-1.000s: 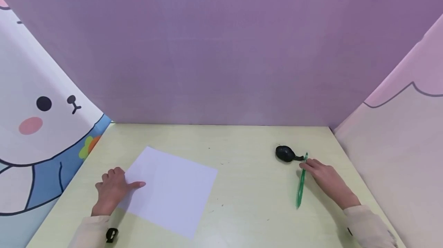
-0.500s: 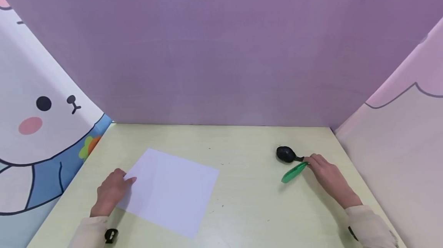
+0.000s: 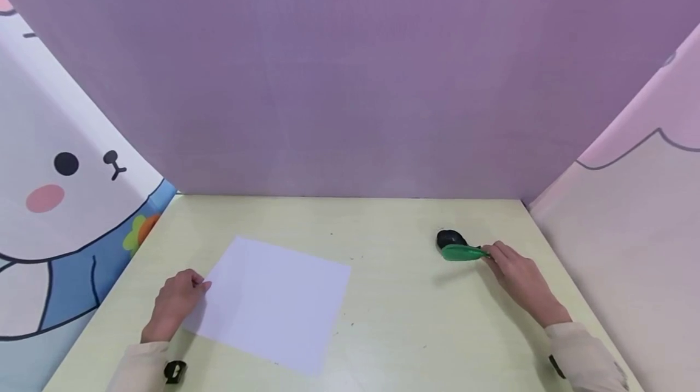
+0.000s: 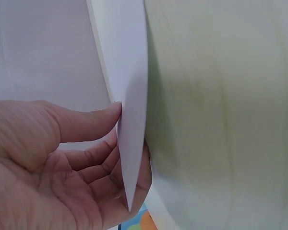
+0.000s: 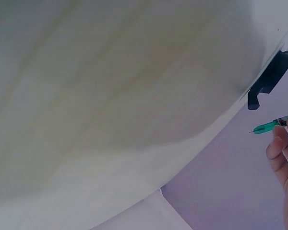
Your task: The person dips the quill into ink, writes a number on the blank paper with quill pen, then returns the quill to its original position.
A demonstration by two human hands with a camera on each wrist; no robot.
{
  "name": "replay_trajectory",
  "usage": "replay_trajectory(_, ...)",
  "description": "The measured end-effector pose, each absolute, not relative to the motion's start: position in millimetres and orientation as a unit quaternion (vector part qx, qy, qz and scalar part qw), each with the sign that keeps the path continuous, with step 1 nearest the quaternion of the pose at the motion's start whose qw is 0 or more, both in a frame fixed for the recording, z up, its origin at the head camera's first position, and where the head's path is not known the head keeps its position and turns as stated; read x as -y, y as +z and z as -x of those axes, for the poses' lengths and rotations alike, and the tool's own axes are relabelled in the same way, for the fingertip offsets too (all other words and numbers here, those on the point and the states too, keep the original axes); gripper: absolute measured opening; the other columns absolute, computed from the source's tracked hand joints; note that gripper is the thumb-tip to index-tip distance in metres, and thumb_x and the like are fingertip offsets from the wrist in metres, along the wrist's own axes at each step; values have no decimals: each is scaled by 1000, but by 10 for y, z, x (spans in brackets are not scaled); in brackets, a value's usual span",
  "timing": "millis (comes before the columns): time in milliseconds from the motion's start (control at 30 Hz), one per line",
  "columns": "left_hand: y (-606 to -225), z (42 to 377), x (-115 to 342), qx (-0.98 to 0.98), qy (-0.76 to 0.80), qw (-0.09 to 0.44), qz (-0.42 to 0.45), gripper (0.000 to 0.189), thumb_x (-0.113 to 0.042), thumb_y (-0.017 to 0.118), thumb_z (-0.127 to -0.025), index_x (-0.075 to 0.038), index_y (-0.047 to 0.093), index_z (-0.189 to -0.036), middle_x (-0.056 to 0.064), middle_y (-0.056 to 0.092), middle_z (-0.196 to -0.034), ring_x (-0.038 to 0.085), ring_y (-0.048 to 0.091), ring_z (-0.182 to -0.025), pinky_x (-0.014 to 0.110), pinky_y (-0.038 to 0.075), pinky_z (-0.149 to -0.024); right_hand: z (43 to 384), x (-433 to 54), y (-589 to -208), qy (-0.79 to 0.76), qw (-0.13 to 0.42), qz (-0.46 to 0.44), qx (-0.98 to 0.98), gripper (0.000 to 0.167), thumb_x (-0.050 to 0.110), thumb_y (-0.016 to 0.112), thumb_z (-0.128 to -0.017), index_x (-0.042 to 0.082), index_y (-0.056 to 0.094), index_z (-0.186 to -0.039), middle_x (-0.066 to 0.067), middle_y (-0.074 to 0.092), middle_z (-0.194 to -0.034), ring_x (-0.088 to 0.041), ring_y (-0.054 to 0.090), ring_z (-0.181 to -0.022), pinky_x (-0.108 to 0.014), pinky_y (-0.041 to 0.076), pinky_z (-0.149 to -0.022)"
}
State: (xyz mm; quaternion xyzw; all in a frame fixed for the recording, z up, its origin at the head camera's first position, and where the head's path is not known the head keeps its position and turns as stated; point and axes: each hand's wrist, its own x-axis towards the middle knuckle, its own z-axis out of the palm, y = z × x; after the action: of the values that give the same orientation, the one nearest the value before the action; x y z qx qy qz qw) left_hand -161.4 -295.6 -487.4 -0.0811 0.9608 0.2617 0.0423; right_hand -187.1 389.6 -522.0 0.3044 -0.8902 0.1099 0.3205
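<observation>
A person's left hand (image 3: 177,298) pinches the left edge of a thin, smooth, four-cornered white sheet of paper (image 3: 273,301), thumb on one face and fingers behind the other, the gripped edge raised from a pale yellow-green tabletop (image 3: 394,331) with faint wood-like streaks. Across the table, the right hand (image 3: 522,279) holds a slim, see-through green plastic pen (image 3: 462,253) between thumb and fingers, its fine point bared in the right wrist view. The pen hangs above the surface, casting a shadow; from the head it overlaps a glossy black object with an oval head (image 3: 450,238), which lies near the table's far right. The right wrist view shows pen and black object apart. The count: two hands, both gripping, in two beige cloth sleeves (image 3: 585,355); one sheet, one pen, one black object. Behind stands one flat purple wall (image 3: 350,76), flanked by two printed panels, the left a cartoon animal face (image 3: 82,216), the right a pale pink panel with a curving grey line (image 3: 640,228).
</observation>
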Motion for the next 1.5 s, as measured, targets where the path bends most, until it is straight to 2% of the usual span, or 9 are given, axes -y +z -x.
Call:
replay_trajectory(133,-4881,1602,2979,-962,256,54,80,24,-17,65,-100,7,64,-100,17,67,-87,27,61,-77,39,45,-63,1891,-3902,-5228,108,320,-293,894,23,18,57,-109,-3,66,-110,-6,62,-88,-11,53,-68,-29,49,-49)
replay_trajectory(333,-4854,1634,2975,-964,247,61,75,27,-21,66,-100,6,67,-102,18,69,-92,29,64,-83,43,48,-67,1931,-3885,-5209,106,336,-271,896,60,42,29,-115,-5,65,-107,-8,61,-84,-11,50,-62,-28,45,-45)
replay_trajectory(633,-4831,1634,2933,-959,260,77,81,33,-25,67,-99,8,68,-102,20,69,-94,31,64,-86,42,48,-71,1929,-3880,-5192,115,337,-230,905,63,47,27,-113,-5,61,-102,-9,61,-80,-13,50,-57,-32,42,-44)
replay_trajectory(733,-4831,1637,2927,-958,263,81,83,32,-25,67,-100,7,69,-101,20,69,-94,30,62,-85,40,46,-70,1922,-3882,-5184,123,330,-217,911,38,31,48,-113,-4,61,-103,-9,63,-80,-12,50,-58,-31,42,-46)
replay_trajectory(800,-4827,1640,2927,-957,264,83,81,31,-25,66,-100,7,69,-99,20,68,-94,30,62,-85,39,46,-70,1919,-3881,-5178,131,325,-211,913,17,13,64,-105,-4,61,-104,-9,64,-80,-11,49,-58,-30,40,-47)
replay_trajectory(900,-4813,1647,2933,-958,264,84,75,31,-25,65,-100,6,69,-98,20,68,-95,30,61,-85,38,45,-71,1923,-3868,-5167,146,320,-203,914,23,-5,77,-87,-4,61,-104,-8,64,-78,-10,49,-59,-28,40,-47)
replay_trajectory(1000,-4797,1647,2936,-956,267,93,76,31,-25,65,-100,6,68,-98,19,67,-94,29,60,-85,37,44,-70,1923,-3847,-5154,168,305,-189,918,23,-8,76,-86,-3,60,-102,-7,64,-77,-9,49,-59,-28,42,-49)
replay_trajectory(1200,-4811,1638,2940,-948,278,129,88,33,-26,68,-100,7,67,-100,14,63,-88,25,56,-81,34,44,-68,1923,-3809,-5103,239,248,-136,929,7,0,67,-99,0,60,-102,-8,70,-82,-9,56,-66,-27,46,-54)
replay_trajectory(1500,-4832,1659,2959,-942,300,133,64,33,-25,71,-99,8,69,-103,7,64,-82,19,57,-72,32,45,-65,1966,-3798,-5099,279,228,-111,926,9,5,63,-104,-3,62,-106,-19,73,-89,-25,66,-71,-27,50,-56)
